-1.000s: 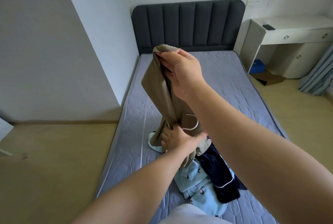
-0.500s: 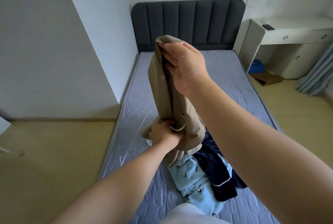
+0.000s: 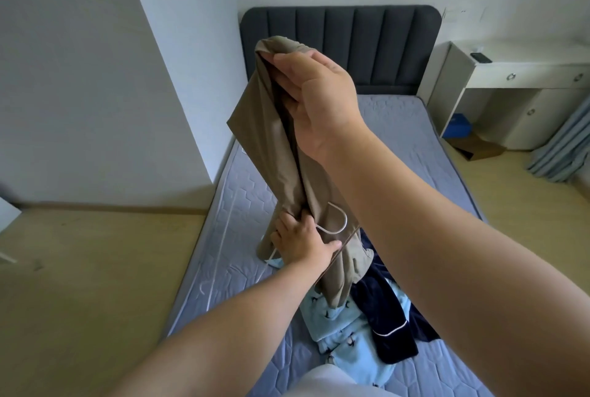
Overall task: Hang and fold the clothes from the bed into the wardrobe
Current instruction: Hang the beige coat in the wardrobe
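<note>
A khaki garment (image 3: 274, 154) hangs lengthwise above the bed (image 3: 415, 147). My right hand (image 3: 319, 99) grips its top end, raised in front of the headboard. Lower down, my left hand (image 3: 300, 240) holds the garment's lower part together with a white hanger (image 3: 335, 224), whose curved wire shows beside my fingers. Under the garment lie a dark navy piece with white piping (image 3: 389, 317) and a light blue printed piece (image 3: 344, 332) in a heap on the mattress. The wardrobe is not in view.
A dark padded headboard (image 3: 341, 42) stands at the far end. A white desk (image 3: 517, 77) with drawers is at the right, a blue box (image 3: 459, 125) and a cardboard piece (image 3: 479, 147) under it. A white wall corner (image 3: 178, 77) juts out left of the bed.
My right hand has lifted the khaki garment's top end higher. My left hand has shifted along its lower part, and the white hanger's curve shows again beside it.
</note>
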Available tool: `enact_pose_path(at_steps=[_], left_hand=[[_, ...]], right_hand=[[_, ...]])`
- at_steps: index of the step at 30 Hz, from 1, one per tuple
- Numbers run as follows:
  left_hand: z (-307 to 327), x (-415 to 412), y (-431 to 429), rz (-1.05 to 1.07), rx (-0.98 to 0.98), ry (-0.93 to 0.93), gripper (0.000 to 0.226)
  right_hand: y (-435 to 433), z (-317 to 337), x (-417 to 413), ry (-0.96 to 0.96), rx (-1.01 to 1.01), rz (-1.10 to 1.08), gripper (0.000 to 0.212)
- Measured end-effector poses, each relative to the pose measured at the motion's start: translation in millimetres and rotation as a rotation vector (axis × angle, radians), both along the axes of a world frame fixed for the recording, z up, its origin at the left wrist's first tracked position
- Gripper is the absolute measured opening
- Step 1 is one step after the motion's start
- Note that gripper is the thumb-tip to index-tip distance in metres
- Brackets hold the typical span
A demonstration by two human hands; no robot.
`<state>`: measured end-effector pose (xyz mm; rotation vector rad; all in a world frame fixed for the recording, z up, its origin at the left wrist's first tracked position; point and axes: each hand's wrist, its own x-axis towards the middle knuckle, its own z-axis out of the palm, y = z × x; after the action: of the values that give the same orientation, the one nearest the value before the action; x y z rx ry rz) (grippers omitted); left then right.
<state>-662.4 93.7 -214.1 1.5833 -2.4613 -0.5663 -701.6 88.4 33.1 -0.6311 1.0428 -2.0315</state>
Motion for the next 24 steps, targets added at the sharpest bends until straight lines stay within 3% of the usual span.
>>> enact_pose_path(at_steps=[8,12,15,20,24], left_hand=[[3.6,5.5,-17.7,0.104,0.042,0.013,0.025],[19.9,14.6,-31.2,0.109,0.089,0.244,0.028],[39.1,19.8,-46.5,0.103,0.009,0.405,0.023],[84.8,23.8,-68.3,0.114,-0.109,0.687,0.037],[113.0,25.0,-85.0,0.102,-0.031,0.79,0.038]], right_hand=[[4.8,1.1,-10.8,0.002,-0.02,-0.014,0.023],[7.1,-5.7,-26.7,0.091,-0.013,-0.053,0.016],[6.2,-19.9,-49.9,0.124,0.121,-0.131,0.014],[1.5,-71.1,-82.3,0.173,0.46,-0.195,0.012],[11.9,-113.9,-87.9,0.232,0.621,-0.093,0.01]])
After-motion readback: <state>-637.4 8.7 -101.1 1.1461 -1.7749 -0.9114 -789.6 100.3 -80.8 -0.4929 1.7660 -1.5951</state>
